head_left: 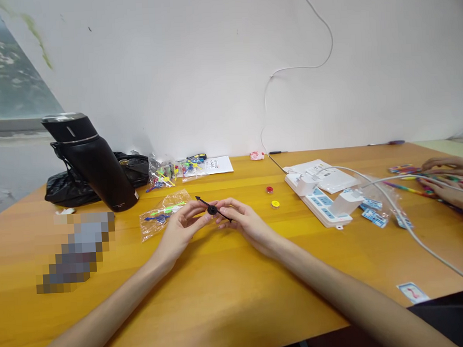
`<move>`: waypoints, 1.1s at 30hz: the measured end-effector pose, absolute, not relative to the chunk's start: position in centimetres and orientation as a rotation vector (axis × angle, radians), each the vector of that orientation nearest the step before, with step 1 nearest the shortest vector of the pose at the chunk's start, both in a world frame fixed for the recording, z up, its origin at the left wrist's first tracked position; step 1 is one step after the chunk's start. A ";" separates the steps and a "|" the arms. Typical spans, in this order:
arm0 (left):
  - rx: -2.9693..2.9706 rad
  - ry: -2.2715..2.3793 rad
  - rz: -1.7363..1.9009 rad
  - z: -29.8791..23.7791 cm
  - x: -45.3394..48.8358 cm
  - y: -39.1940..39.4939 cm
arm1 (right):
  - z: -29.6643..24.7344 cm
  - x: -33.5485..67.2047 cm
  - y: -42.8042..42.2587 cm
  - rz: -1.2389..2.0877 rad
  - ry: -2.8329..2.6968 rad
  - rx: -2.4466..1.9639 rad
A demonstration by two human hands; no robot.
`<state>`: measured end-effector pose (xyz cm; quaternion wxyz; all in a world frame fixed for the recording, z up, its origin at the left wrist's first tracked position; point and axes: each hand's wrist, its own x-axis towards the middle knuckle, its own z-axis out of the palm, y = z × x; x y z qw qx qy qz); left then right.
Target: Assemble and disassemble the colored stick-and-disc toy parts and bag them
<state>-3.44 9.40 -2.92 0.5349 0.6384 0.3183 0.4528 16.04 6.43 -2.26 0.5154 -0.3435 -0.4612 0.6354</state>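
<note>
Centrally, black rod pinched between left hand, right hand fingertips

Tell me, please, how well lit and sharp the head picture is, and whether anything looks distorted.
Head view: soft light, faint shadows beneath left hand and right hand; the black pointer they pinch is sharp; a pixelated patch hides something on the table; the wide lens stretches the forearms.

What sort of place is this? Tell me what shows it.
Probably a workroom desk for small assembly: wooden table, white power strip, bag of coloured plastic parts. The left hand and right hand pinch a black arrow piece.
</note>
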 end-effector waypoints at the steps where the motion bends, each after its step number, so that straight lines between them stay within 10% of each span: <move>1: 1.530 0.762 1.080 -2.9 -3.4 9.4 | -2.2 16.1 6.4 1.535 -1.097 -0.819; 33: 2.428 1.552 0.658 -3.7 -12.0 16.4 | -2.4 17.4 7.4 1.588 -0.815 -0.820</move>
